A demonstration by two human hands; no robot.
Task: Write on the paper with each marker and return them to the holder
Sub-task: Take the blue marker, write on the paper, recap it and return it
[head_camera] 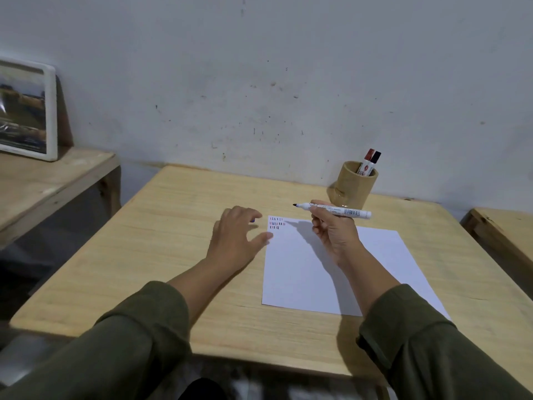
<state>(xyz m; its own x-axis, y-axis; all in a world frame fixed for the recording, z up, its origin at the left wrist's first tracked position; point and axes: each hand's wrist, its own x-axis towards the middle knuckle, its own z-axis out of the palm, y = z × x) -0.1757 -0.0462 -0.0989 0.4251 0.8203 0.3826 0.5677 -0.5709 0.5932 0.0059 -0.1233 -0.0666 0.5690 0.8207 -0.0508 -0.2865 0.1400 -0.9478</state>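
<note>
My right hand holds an uncapped white marker level above the top of the white paper, its dark tip pointing left. Three short rows of small red and dark strokes sit at the paper's top left corner. My left hand rests palm down on the table, fingers spread, thumb touching the paper's left edge. A small blue piece peeks out at its fingertips; I cannot tell whether the hand touches it. The wooden holder stands behind the paper with a red-capped marker and a black-capped marker in it.
The light wooden table stands against a grey wall. A lower wooden shelf at the left carries a white-framed picture. Another wooden surface shows at the right edge.
</note>
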